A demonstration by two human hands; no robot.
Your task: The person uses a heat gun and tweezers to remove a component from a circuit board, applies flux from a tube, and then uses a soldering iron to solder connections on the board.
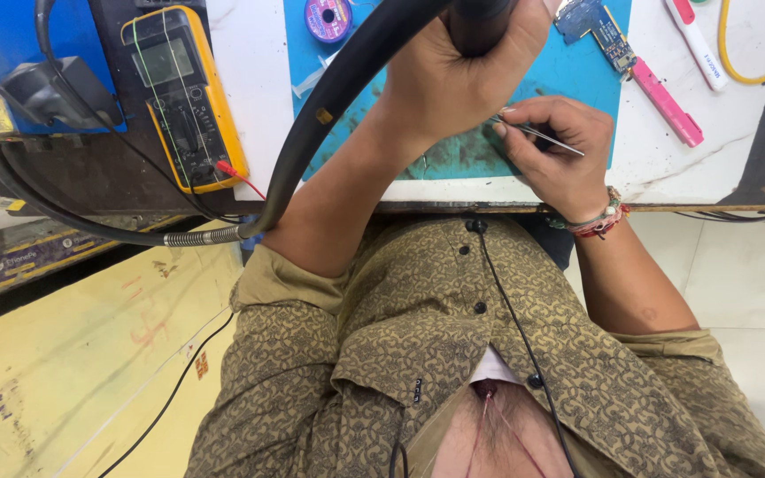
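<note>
The tweezers [537, 133] lie low over the blue mat [577, 75] near the bench's front edge, tips aimed toward the other fist, seemingly so fine work sits under the tool. The right hand [560, 150] pinches them between thumb and fingers. The left hand [462, 75] is wrapped tight around a black handpiece [480, 22], its thick hose [329, 97] looping off left past a yellow meter [183, 93]. A circuit board [595, 26] sits beyond.

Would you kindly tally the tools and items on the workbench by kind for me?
Yellow multimeter: 1
Black hose handpiece, in left hand: 1
Tweezers, in right hand: 1
Pens: 2
Circuit board: 1
Wire spool: 1
Total: 7
</note>
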